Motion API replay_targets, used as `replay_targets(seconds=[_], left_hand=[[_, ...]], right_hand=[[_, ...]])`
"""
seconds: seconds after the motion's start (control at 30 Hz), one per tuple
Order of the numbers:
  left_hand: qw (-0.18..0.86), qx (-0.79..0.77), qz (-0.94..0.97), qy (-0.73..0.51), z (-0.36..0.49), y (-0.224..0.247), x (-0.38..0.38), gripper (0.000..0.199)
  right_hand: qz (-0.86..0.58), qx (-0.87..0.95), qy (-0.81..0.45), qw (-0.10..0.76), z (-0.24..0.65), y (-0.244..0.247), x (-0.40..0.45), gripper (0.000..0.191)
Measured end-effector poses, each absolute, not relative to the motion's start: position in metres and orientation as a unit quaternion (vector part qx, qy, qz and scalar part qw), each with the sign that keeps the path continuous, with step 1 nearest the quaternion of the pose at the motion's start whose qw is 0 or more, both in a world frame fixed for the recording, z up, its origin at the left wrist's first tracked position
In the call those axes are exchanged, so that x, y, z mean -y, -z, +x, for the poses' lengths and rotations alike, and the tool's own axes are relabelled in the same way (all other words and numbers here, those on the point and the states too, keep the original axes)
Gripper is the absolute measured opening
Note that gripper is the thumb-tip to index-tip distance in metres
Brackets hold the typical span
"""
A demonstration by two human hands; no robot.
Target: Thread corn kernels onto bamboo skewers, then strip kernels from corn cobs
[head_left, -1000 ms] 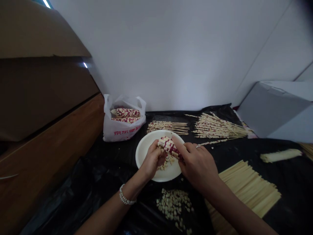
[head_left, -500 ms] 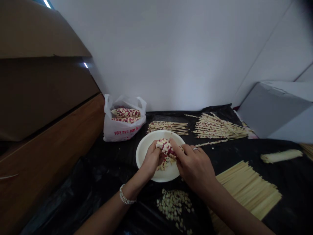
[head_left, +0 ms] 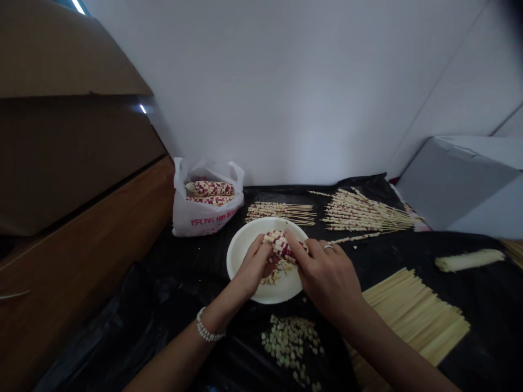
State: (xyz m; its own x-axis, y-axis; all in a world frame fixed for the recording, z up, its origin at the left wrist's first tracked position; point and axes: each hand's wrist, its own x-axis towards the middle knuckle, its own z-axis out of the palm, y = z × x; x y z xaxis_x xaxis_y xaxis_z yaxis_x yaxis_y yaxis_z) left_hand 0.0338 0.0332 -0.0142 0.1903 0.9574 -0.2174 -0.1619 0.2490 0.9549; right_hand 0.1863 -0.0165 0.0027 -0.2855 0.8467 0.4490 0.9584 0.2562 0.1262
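Between both hands is an ear of corn with cream and dark red kernels, held over a white bowl. My left hand grips its left end. My right hand, with a ring on one finger, is closed around the right end, the index finger lying along the top. Loose corn kernels lie in the bowl beneath the ear. The undersides of both hands' grips are hidden.
A white plastic bag of corn ears stands back left. Kernel-threaded sticks lie behind the bowl, more skewers to the right. Bare sticks, a stripped cob and pale kernels rest on black plastic sheeting.
The ear and the fingers on it have shifted very slightly to the right. My left wrist has moved a touch to the left. Both hands keep their hold.
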Motion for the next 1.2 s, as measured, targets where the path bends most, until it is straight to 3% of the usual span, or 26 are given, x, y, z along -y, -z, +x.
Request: replay_targets(seconds=[0.13,0.33,0.67,1.2], left_hand=[[0.623,-0.447,0.451,-0.457,0.037,0.018,-0.033,0.023],[0.717,-0.388,0.405,-0.414,0.030,0.008,-0.036,0.020],[0.634,-0.455,0.429,-0.454,0.037,0.015,-0.033,0.020],[0.770,-0.339,0.345,-0.416,0.026,0.005,-0.035,0.022]], right_hand=[[-0.586,0.776,0.179,0.150,0.186,-0.004,0.017,0.057],[-0.587,0.772,0.192,0.155,0.190,-0.007,0.016,0.056],[-0.578,0.777,0.198,0.151,0.186,-0.003,0.016,0.055],[-0.578,0.768,0.227,0.153,0.191,-0.004,0.015,0.056]])
